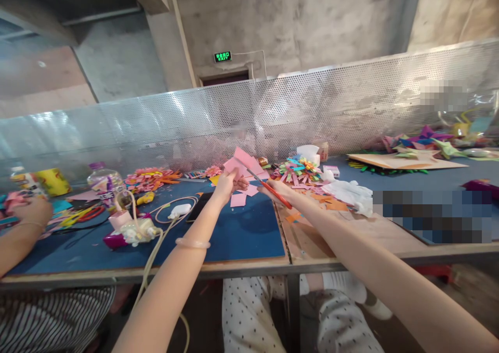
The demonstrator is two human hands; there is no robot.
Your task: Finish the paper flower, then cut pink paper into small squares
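My left hand [229,184] is closed on a folded sheet of pink paper [242,161], raised above the blue table mat. In my right hand [276,189] is a pair of scissors [281,199] with red-orange handles. The blades point up and left, and their tips lie close to the paper's lower right edge; I cannot tell whether they touch it. Below my hands a cut pink paper square [238,200] rests on the mat, with more pink pieces around it. A dark phone-like slab [199,207] lies left of these, partly behind my left forearm.
A power strip [136,230] with white cables crosses the left side of the table [249,238]. A co-worker's hand [35,212] is at far left, near yellow scissors [80,217]. Paper-strip piles [150,179], a white plastic bag [351,194] and a perforated metal screen [218,129] stand beyond.
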